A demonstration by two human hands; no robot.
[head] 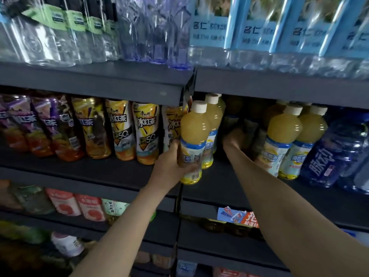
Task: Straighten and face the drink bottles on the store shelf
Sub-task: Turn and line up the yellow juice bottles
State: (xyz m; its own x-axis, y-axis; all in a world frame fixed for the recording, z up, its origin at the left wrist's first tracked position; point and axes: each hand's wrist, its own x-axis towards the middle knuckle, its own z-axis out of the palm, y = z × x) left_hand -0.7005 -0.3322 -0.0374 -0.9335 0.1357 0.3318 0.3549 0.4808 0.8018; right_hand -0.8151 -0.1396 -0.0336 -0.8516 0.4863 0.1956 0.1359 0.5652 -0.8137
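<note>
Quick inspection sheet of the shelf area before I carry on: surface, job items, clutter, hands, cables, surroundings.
Surface: dark middle shelf, bare patch between the juice rows.
Job's things: front yellow juice bottle at the shelf edge, white cap; more yellow juice bottles to the right; iced tea bottles to the left, leaning.
Clutter: nothing seen.
Hands: left hand grips the front yellow juice bottle low; right hand reaches into the dark gap, fingers hidden.
Cables: nothing seen.
Surroundings: water bottles above; blue bottles at right; promo tag on the shelf below.
</note>
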